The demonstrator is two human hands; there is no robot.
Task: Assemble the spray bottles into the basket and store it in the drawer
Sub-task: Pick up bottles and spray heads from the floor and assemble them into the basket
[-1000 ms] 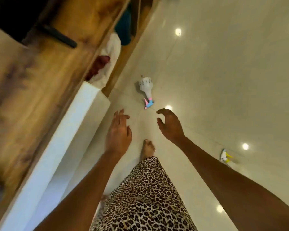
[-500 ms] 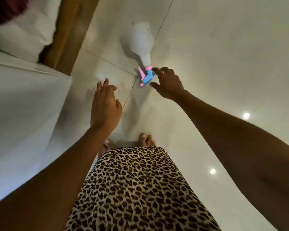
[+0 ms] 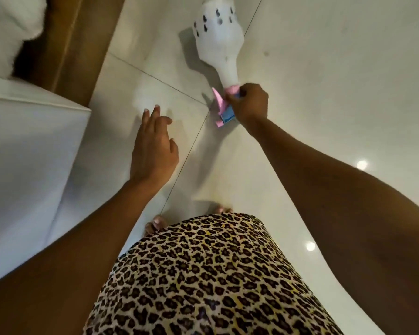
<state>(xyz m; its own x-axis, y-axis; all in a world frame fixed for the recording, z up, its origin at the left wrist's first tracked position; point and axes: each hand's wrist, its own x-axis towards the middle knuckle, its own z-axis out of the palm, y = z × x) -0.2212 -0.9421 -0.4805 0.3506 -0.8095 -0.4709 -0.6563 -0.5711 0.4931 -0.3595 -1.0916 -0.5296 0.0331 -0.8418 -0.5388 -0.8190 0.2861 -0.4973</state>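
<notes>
A white spray bottle with small dark drop marks and a pink and blue trigger head stands on the glossy tiled floor ahead of me. My right hand is closed around that trigger head, just below the bottle's neck. My left hand hovers over the floor to the left of the bottle, fingers spread, holding nothing. No basket is in view.
A white cabinet block fills the left side, with a wooden frame behind it and a white pillow-like bundle at the top left. My bare feet and leopard-print skirt are below.
I have bent closer to the floor. My right hand reached forward and closed on the bottle's trigger head; the left hand stayed open beside it.
</notes>
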